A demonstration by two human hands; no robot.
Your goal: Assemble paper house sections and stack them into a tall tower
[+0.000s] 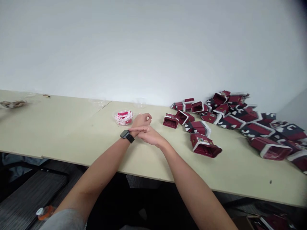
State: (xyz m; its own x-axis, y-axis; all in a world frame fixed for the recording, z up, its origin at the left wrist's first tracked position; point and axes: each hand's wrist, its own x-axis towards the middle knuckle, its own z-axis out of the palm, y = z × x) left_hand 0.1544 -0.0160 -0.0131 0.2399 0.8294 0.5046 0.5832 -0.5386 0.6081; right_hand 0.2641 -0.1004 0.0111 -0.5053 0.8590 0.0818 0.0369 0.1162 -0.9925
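A dark-faced watch (124, 134) with a black strap (130, 138) is worn on the left wrist, above the pale table (72, 127). Its face is touched, or nearly so, by the extended index finger of the right hand (150, 135), whose other fingers are partly folded; whether anything is shown on the display cannot be told. The left hand (142, 120) is held loosely curled, with a narrow gap left between thumb and fingers. Just beside it, red and white pieces (123, 117) are gathered in a clear bowl (114, 119). To the right, dark-red model houses (206, 147) with white trim are heaped and scattered; yellowish markings can be seen on the nearest, too blurred to be read. Below, at lower left, a white-capped bottle (46, 212) is partly hidden by the grey sleeve (64, 220).
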